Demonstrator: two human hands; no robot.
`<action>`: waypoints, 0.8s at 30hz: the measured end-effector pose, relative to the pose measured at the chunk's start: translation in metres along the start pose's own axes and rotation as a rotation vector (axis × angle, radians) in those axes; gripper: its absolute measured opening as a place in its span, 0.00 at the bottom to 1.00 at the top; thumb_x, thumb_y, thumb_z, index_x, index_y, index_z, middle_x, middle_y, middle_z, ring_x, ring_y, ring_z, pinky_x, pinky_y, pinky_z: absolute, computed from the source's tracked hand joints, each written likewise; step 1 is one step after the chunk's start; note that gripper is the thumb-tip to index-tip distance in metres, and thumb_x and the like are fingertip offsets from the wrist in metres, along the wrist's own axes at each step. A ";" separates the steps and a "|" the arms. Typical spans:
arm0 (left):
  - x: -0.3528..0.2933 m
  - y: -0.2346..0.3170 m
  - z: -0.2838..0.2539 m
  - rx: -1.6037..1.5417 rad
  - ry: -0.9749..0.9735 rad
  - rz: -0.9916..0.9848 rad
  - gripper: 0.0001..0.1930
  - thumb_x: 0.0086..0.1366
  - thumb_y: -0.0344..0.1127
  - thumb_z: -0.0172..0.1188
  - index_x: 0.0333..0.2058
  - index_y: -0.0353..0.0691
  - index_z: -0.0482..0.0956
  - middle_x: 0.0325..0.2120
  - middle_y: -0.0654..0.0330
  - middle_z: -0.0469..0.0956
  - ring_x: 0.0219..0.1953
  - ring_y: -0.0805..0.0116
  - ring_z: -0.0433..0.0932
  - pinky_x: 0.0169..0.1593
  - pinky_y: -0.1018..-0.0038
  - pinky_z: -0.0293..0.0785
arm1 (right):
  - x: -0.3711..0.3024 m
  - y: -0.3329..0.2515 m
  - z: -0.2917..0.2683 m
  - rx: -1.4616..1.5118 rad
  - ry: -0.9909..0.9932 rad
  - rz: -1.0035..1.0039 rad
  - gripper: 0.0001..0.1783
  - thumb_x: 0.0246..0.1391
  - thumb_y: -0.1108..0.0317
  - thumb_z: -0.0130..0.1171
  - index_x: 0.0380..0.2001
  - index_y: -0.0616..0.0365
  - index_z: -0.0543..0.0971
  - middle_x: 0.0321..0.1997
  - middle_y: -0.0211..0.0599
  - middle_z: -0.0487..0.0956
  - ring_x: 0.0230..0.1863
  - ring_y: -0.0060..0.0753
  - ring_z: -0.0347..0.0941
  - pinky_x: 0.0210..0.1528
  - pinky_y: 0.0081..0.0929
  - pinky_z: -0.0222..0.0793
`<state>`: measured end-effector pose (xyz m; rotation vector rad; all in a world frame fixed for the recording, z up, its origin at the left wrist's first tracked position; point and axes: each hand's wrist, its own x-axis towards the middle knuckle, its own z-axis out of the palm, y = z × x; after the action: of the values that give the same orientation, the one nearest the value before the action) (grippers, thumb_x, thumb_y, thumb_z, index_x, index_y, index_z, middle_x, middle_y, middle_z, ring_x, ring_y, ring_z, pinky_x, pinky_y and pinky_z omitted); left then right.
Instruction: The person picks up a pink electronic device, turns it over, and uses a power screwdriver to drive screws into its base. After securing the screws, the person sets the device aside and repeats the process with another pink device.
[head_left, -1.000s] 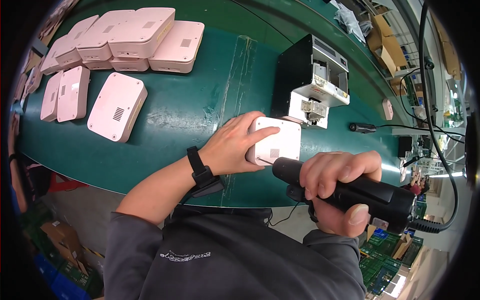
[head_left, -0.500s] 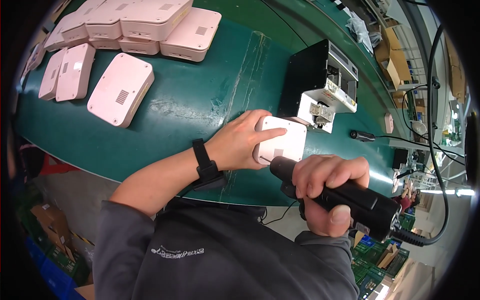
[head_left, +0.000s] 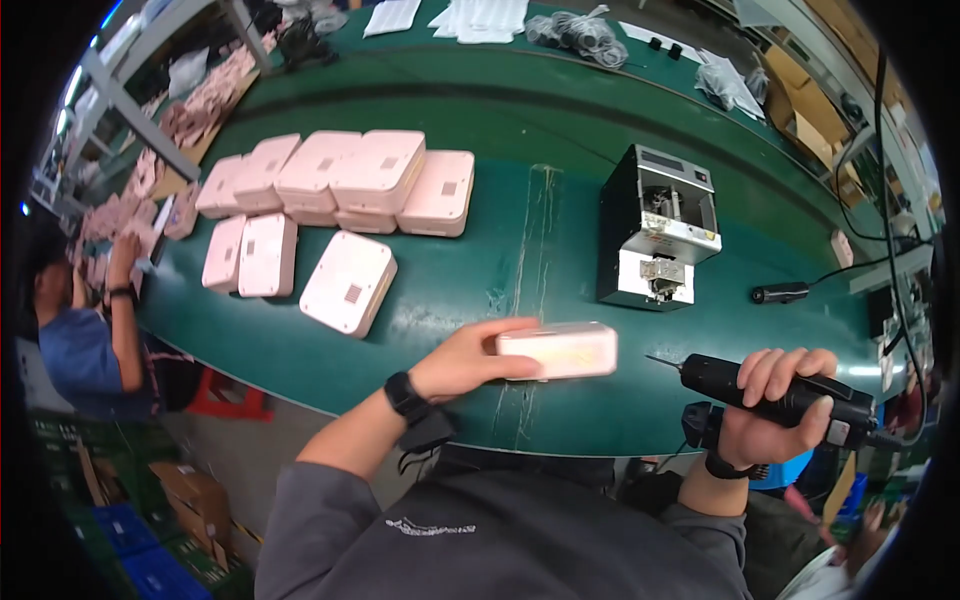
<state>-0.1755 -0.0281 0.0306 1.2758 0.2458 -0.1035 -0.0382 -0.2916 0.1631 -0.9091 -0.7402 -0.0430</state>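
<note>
My left hand [head_left: 462, 362] grips a pale pink plastic case [head_left: 580, 352] by its left end, thumb in front and fingers behind. The case is tipped so that a narrow side faces me; whether it touches the table I cannot tell. In my right hand [head_left: 780, 405] is a black corded electric screwdriver [head_left: 718, 380]. Its thin bit points left at the case, with a gap between them. One similar case [head_left: 348, 282] lies flat left of my left hand, screw holes at its corners. Beyond it, several more cases [head_left: 437, 195] are grouped, some stacked.
A black and silver bench machine [head_left: 622, 262], likely a screw feeder, stands beyond my hands. Right of it lies a black cylindrical tool [head_left: 780, 292] on a cable. The green table [head_left: 430, 400] curves along its near edge. At far left another person [head_left: 85, 335] works with pink parts.
The screwdriver has pulled away from the case to the right. My left hand has tipped the case from lying flat onto its side. The view has shifted, showing more of the table.
</note>
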 end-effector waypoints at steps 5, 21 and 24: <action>-0.014 0.019 -0.019 -0.525 0.117 -0.375 0.23 0.68 0.46 0.60 0.52 0.31 0.77 0.46 0.48 0.80 0.38 0.63 0.82 0.47 0.70 0.79 | -0.032 0.025 -0.043 -0.258 0.221 0.081 0.17 0.61 0.53 0.53 0.40 0.56 0.67 0.24 0.31 0.68 0.18 0.24 0.62 0.28 0.26 0.64; 0.101 0.006 -0.010 0.351 0.215 0.137 0.16 0.71 0.39 0.55 0.50 0.34 0.77 0.43 0.55 0.79 0.35 0.75 0.80 0.33 0.78 0.77 | -0.059 0.033 -0.075 -0.231 0.329 0.146 0.15 0.59 0.60 0.56 0.40 0.57 0.65 0.23 0.34 0.69 0.19 0.26 0.64 0.26 0.27 0.66; 0.122 0.009 -0.010 0.347 0.236 0.280 0.20 0.69 0.38 0.57 0.55 0.35 0.74 0.54 0.51 0.74 0.42 0.71 0.80 0.39 0.75 0.78 | -0.053 0.035 -0.076 -0.239 0.323 0.153 0.15 0.59 0.60 0.56 0.40 0.57 0.65 0.23 0.34 0.69 0.19 0.26 0.64 0.26 0.27 0.67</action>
<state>-0.0564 -0.0084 0.0070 1.6576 0.2559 0.2556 -0.0240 -0.3385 0.0770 -1.1523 -0.3677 -0.1417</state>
